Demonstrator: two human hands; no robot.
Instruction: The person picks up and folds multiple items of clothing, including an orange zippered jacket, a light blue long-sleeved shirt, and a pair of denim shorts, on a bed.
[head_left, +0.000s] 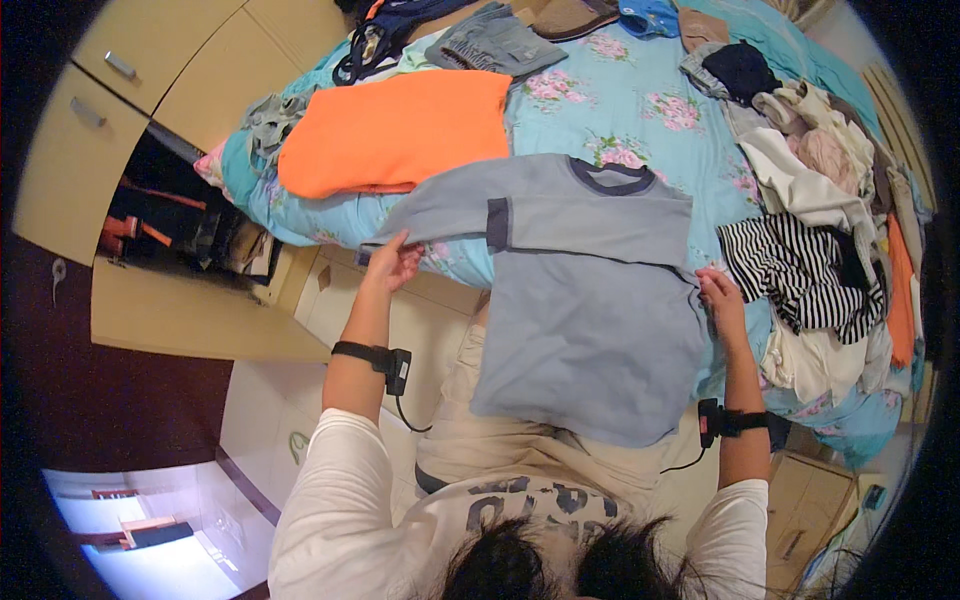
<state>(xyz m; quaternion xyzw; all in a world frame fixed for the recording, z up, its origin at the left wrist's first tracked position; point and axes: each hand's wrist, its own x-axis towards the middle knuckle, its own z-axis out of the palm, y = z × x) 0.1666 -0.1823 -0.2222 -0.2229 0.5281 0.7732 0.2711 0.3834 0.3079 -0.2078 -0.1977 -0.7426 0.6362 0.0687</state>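
Note:
A grey-blue long-sleeved shirt [595, 340] with a dark neckband lies over the bed's near edge, its lower part hanging toward my lap. One sleeve is folded across the chest, and its dark cuff points left. The other sleeve stretches out to the left, where my left hand [392, 264] is closed on its end. At the opposite side, my right hand [722, 298] pinches the shirt's right edge between thumb and fingers. Just beyond the left sleeve lies a folded bright orange garment [400, 130]. Right of the shirt is a black-and-white striped garment [795, 265].
A blue floral sheet [560, 85] covers the bed. Mixed clothes [830, 180] are heaped along its right side. Grey folded jeans [495, 45] and dark straps lie at the far left. A pale wooden cabinet [130, 90] stands left, with an open compartment beside the bed.

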